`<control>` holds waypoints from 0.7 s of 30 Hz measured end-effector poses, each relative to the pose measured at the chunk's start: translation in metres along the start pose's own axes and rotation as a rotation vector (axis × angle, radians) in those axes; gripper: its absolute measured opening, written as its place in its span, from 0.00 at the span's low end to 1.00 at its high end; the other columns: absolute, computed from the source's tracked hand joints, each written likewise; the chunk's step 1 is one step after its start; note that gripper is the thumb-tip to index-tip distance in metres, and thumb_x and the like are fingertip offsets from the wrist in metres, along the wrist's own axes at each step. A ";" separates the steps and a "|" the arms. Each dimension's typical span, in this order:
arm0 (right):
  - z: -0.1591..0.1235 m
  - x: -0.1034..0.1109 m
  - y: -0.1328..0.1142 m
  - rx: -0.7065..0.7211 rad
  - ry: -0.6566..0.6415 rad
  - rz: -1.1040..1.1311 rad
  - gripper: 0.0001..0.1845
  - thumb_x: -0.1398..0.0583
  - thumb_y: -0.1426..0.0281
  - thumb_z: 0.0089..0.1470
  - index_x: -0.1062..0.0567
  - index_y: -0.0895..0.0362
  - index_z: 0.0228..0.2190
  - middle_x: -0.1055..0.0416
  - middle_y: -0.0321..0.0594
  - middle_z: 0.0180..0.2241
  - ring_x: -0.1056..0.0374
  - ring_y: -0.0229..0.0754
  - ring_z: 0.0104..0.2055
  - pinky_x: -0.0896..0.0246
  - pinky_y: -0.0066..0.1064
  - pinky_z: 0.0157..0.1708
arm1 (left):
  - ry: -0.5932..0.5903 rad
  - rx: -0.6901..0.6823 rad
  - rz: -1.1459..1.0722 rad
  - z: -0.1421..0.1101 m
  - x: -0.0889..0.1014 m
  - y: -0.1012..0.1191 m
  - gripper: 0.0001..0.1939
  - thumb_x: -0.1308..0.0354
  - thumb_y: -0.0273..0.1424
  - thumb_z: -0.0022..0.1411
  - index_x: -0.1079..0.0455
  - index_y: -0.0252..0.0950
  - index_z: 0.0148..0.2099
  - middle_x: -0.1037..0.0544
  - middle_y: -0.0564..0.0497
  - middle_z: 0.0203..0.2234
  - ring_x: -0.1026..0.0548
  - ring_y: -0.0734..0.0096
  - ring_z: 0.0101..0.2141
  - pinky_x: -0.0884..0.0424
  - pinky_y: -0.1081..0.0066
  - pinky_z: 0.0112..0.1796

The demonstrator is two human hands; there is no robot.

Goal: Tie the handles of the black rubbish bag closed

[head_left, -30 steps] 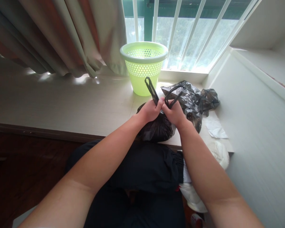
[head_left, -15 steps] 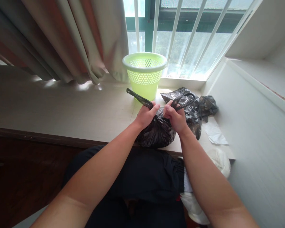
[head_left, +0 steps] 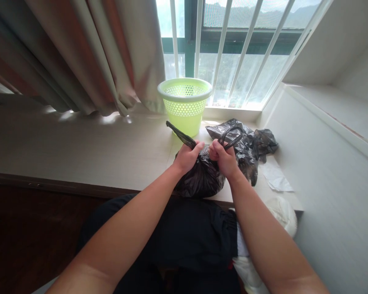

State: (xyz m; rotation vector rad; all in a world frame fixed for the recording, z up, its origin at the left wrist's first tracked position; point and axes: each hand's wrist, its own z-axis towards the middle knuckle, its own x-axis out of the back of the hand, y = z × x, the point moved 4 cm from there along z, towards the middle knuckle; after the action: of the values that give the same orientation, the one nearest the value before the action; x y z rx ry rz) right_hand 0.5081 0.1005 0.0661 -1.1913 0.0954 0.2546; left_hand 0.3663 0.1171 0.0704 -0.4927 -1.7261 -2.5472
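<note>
A full black plastic bag (head_left: 199, 179) sits at the near edge of the pale ledge (head_left: 95, 143). My left hand (head_left: 186, 157) is closed round the bag's left handle strip (head_left: 180, 134), which sticks out up and to the left. My right hand (head_left: 222, 159) is closed round the right handle loop (head_left: 231, 136). The two fists sit close together on top of the bag, a small gap between them.
A lime green perforated basket (head_left: 185, 104) stands behind the bag by the barred window. More crumpled black bags (head_left: 250, 145) lie to the right, with a white paper scrap (head_left: 276, 179) near them. A curtain (head_left: 88, 57) hangs at the left. A white wall (head_left: 331, 183) closes the right side.
The left handle strip has swung from upright to slanting left. Both fists have drawn slightly apart on the bag top. The view has tilted upward.
</note>
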 end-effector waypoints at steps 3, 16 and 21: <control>-0.001 -0.001 -0.001 0.018 0.022 0.006 0.32 0.37 0.45 0.59 0.40 0.53 0.19 0.51 0.28 0.18 0.53 0.33 0.19 0.58 0.31 0.19 | -0.077 -0.080 0.044 -0.002 -0.005 0.007 0.21 0.46 0.41 0.69 0.40 0.38 0.26 0.37 0.58 0.20 0.35 0.74 0.27 0.38 0.71 0.33; -0.001 0.004 -0.012 0.252 0.266 -0.175 0.30 0.52 0.42 0.67 0.45 0.50 0.23 0.42 0.37 0.25 0.36 0.44 0.30 0.35 0.39 0.32 | -0.167 -0.051 0.237 -0.002 -0.007 0.004 0.16 0.36 0.35 0.58 0.23 0.37 0.48 0.37 0.62 0.18 0.37 0.75 0.21 0.40 0.71 0.28; -0.001 0.007 -0.013 0.289 0.294 -0.232 0.30 0.53 0.43 0.68 0.44 0.51 0.23 0.39 0.37 0.27 0.37 0.44 0.32 0.35 0.38 0.38 | -0.272 -0.122 0.259 -0.006 -0.014 0.008 0.10 0.36 0.39 0.61 0.21 0.38 0.38 0.27 0.56 0.22 0.30 0.70 0.26 0.36 0.70 0.32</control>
State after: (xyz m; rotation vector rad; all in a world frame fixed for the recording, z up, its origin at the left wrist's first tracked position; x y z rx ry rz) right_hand 0.5186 0.0959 0.0757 -0.9345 0.2411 -0.1368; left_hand 0.3796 0.1069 0.0718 -1.0385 -1.4612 -2.4983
